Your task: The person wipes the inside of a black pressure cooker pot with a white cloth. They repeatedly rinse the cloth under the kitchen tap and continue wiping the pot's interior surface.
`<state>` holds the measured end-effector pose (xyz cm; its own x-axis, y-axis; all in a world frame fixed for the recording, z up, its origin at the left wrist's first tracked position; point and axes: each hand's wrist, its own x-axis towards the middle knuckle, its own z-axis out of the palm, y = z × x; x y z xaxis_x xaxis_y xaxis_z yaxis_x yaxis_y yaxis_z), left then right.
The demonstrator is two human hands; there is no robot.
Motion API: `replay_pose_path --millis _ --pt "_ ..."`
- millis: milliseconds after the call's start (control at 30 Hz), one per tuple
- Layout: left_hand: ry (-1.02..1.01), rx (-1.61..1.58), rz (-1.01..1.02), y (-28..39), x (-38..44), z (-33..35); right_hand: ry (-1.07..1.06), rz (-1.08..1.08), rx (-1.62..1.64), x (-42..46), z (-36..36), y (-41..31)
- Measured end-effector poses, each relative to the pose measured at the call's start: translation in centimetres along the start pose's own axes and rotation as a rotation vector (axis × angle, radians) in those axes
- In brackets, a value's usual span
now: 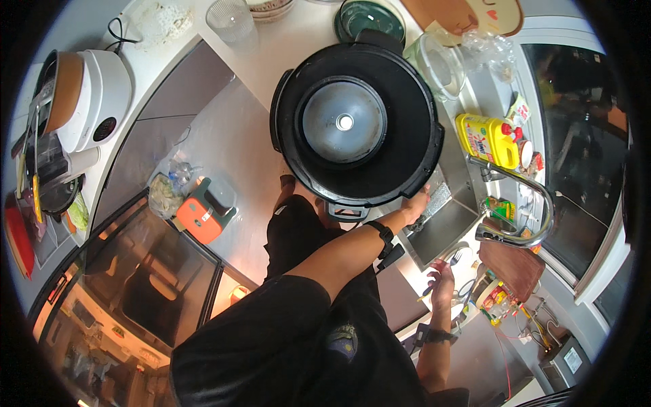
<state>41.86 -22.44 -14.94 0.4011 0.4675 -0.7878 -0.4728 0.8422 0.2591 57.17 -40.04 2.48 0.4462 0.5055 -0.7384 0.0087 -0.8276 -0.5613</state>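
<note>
My left hand (417,206) reaches over the near end of a stainless steel sink (442,229), its fingers partly hidden by the rim of a large black cooker. A dark wiry scourer (417,224) shows against its lower edge; whether the fingers grip it cannot be told. My right hand (442,280) is shut on a fork (455,258) with a dark blue handle, tines up, above the counter beside the sink. The cooker (407,127) looks like an electric pressure cooker, open on top, with a round metal heating plate (343,122) inside.
A chrome faucet (539,193) arches beside a yellow detergent jug (488,140). Beyond the cooker stand dark green bowls (368,23), a ribbed glass (231,23) and a clear container (440,66). An orange stool (199,219) and a plastic bag (165,196) are on the floor.
</note>
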Motion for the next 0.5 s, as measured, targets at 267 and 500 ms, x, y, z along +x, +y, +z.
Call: replay_pose_path --millis 267,500 --pt "-0.001 -0.107 -0.255 -7.6 5.2 -2.3 -0.051 0.046 -0.055 1.1 3.8 0.0" --pt "-0.022 -0.104 -0.250 -8.7 4.2 -1.4 -0.027 0.020 -0.044 0.6 4.2 -0.9"
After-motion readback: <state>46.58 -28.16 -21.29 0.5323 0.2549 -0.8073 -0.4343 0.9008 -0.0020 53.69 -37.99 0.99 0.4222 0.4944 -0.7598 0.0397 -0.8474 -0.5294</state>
